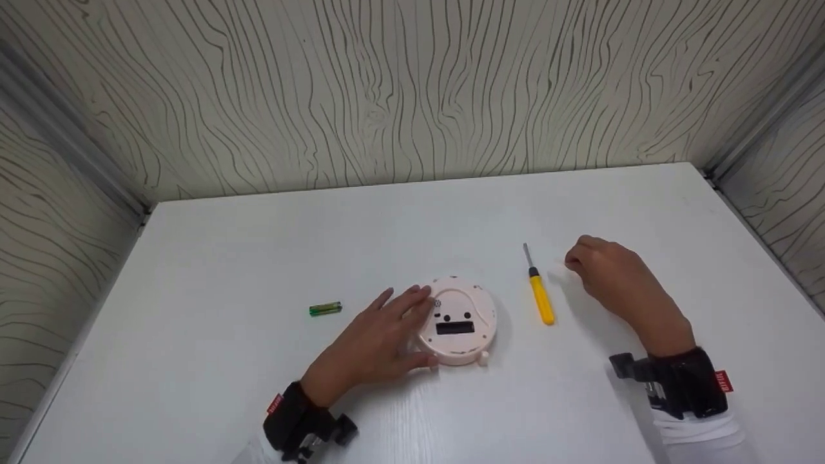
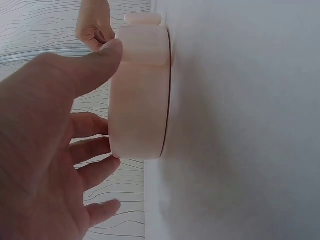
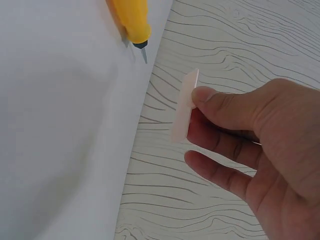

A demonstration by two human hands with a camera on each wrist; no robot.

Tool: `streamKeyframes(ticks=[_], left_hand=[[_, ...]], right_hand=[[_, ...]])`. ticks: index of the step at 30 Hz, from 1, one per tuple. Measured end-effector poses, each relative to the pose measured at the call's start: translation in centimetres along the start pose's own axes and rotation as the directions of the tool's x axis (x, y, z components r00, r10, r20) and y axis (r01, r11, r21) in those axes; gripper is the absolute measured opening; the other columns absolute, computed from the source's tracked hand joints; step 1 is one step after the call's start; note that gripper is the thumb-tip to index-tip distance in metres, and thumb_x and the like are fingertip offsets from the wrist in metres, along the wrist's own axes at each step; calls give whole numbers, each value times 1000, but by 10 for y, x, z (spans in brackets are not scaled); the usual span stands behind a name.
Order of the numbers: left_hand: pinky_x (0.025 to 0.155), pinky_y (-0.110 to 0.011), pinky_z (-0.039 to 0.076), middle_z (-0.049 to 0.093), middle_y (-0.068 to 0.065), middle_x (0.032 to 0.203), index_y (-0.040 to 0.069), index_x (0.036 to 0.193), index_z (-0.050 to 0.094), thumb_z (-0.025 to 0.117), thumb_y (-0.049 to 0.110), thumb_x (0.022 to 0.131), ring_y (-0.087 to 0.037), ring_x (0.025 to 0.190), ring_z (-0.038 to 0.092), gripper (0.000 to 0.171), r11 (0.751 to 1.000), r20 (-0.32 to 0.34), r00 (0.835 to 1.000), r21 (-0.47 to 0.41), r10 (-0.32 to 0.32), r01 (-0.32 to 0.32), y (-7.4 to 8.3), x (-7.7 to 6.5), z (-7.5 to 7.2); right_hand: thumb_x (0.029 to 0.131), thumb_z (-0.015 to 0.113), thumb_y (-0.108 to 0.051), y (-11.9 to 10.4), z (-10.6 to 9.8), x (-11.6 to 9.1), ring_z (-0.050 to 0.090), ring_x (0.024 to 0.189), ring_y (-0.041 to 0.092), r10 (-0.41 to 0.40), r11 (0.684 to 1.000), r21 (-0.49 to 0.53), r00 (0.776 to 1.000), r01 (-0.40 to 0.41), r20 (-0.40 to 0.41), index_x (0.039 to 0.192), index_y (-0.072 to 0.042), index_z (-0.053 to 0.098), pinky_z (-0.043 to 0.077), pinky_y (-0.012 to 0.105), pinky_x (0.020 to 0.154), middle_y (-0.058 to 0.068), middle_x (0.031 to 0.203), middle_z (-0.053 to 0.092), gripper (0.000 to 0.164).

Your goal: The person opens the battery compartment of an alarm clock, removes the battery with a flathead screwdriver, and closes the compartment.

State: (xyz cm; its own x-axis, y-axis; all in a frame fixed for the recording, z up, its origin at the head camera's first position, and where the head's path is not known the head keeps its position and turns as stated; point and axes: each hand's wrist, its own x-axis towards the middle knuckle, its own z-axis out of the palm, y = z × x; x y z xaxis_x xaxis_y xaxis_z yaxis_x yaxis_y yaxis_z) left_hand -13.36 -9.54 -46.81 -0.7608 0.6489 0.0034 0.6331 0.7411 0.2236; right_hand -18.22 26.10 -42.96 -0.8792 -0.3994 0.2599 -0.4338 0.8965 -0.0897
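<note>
A round, pale pink alarm clock point(image 1: 480, 309) lies with its back up, showing a dark, uncovered battery slot, two dark knobs and small feet. My left hand point(image 1: 380, 335) rests against its left side, fingers spread on the upper edge and thumb near the lower edge. In the left wrist view, the thumb and fingertips touch the rim of the clock point(image 2: 140, 100). My right hand point(image 3: 240, 135) pinches a thin, pale pink battery cover point(image 3: 184, 107) between thumb and fingers, raised above the table. In the head view the right hand point(image 1: 615, 274) mostly hides that cover.
Between the clock and my right hand lies a yellow-handled screwdriver point(image 1: 541, 299), its tip pointing away. Green batteries point(image 1: 325, 309) lie left of the clock. The white table point(image 1: 258, 251) meets wood-patterned panels point(image 1: 399, 96) at the back and sides.
</note>
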Motion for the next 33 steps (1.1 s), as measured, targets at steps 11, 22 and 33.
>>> streamKeyframes(ticks=[11, 22, 33], left_hand=[[106, -36, 46, 20, 1, 163, 16, 154, 28, 55, 57, 92, -16, 151, 21, 79, 991, 54, 997, -125, -46, 52, 3, 0, 2], [107, -37, 46, 18, 1, 164, 17, 155, 26, 56, 56, 91, -17, 150, 22, 80, 986, 63, 996, -149, -66, 75, 5, 0, 2], [106, -38, 47, 17, 1, 164, 18, 155, 26, 56, 55, 91, -18, 150, 23, 80, 981, 49, 995, -170, -87, 94, 7, -1, 4]], right_hand=[[80, 74, 4, -26, -6, 2, 61, 72, 23, -91, 995, -47, 994, 88, -63, 88, 0, 72, 56, 35, 66, 9, 83, 65, 10], [77, 78, 1, -48, -7, 5, 60, 71, 22, -134, 988, -85, 988, 128, -73, 88, 0, 72, 57, 31, 67, 9, 82, 65, 12], [75, 79, 1, -76, -4, 4, 54, 66, 19, -261, 959, -144, 957, 243, -125, 83, -2, 70, 49, 28, 61, 6, 79, 61, 12]])
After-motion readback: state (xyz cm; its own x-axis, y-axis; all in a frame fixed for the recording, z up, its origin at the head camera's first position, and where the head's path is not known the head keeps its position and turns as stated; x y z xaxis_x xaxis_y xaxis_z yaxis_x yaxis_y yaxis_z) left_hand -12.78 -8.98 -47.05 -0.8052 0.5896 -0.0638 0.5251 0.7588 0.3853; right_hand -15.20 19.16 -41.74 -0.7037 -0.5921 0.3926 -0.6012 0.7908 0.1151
